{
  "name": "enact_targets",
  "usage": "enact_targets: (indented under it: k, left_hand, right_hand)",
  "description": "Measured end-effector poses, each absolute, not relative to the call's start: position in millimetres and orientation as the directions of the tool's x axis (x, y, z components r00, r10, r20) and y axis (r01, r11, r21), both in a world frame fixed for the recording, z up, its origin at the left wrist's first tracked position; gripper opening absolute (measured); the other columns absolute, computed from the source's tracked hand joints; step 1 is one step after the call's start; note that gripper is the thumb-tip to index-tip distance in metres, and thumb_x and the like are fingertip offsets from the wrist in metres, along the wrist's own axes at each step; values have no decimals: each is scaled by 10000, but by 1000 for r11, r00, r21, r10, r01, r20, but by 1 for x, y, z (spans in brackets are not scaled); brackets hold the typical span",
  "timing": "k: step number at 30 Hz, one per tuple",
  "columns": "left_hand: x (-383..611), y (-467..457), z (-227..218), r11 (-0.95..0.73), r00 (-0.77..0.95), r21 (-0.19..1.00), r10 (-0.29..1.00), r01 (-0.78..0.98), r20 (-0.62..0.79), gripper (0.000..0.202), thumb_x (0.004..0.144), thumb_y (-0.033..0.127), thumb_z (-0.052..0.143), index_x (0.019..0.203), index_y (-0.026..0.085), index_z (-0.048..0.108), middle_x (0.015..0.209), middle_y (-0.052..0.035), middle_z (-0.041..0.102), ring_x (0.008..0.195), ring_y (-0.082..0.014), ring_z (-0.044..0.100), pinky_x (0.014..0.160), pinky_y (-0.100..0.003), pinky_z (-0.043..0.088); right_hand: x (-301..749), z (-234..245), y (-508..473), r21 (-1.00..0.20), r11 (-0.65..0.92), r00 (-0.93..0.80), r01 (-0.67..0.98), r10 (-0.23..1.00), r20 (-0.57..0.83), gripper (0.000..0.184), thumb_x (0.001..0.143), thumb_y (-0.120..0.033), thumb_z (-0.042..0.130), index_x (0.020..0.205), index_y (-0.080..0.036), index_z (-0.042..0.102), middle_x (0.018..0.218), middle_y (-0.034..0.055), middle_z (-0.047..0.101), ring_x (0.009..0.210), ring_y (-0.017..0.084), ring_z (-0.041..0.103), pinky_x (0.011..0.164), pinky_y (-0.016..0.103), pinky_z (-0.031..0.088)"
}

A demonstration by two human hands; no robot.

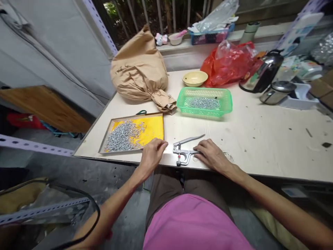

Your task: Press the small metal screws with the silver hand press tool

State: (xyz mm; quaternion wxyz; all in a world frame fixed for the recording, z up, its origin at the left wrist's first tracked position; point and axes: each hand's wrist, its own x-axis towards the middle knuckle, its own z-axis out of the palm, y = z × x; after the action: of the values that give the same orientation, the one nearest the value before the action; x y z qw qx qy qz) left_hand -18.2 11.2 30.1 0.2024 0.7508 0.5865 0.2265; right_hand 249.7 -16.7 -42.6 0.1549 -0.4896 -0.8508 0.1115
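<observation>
A pair of metal snap pliers (183,152) lies near the table's front edge, its jaw end to the left and its two handles spread apart. The fingers of my right hand (212,155) are wrapped round the end of the lower handle. To the left of the jaws, my left hand (153,152) is closed in a pinch; whatever is between its fingertips is too small to make out. Just beyond that hand is a shallow tray (105,136) lined in yellow. Many small silvery metal pieces (122,136) are heaped in its left part.
A green plastic basket (223,113) holds more small metal pieces. Behind are a brown paper sack (139,69), a cream bowl (195,79) and a red plastic bag (223,66). A thermos jug (264,71) and a metal mug (277,93) stand at the right.
</observation>
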Motion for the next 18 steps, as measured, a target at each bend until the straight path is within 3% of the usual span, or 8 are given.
enact_targets:
  k: [3,8,14,16,18]
  left_hand:
    - [5,-6,10,-165,219,568,975,806,-27,231,875,311,501,755,179,649,761,-17,652,713,-132,586,653,-235,400]
    - [29,-6,-7,-67,190,412,945,909,-265,301,770,441,589,661,164,633,683,-29,619,646,-147,543,553,-240,297]
    - [24,16,-10,-6,285,495,824,869,-490,361,739,412,572,509,134,584,442,15,471,462,-93,422,490,-230,254]
    - [21,20,-10,28,312,518,771,855,-556,372,773,413,525,541,132,601,439,13,484,440,-96,442,489,-225,287]
    - [18,21,-7,-21,309,458,766,889,-564,355,798,384,496,591,129,629,490,-14,546,481,-120,510,515,-230,332]
  right_hand:
    - [244,-43,-16,-283,489,-475,825,872,120,282,949,-338,406,1037,-175,618,961,98,571,905,229,474,806,354,388]
    - [239,-50,-19,-204,480,-454,853,876,163,245,955,-315,412,978,-180,616,901,83,560,857,216,462,749,329,340]
    - [235,-62,-20,-189,499,-428,846,846,318,181,940,-296,460,920,-181,598,861,71,548,818,211,443,716,325,325]
    - [234,-63,-19,-207,481,-399,852,853,338,175,939,-304,465,921,-184,592,859,70,547,817,211,443,712,325,325]
    - [234,-64,-19,-242,472,-381,848,860,340,168,939,-307,467,917,-189,585,856,64,545,811,206,448,710,320,327]
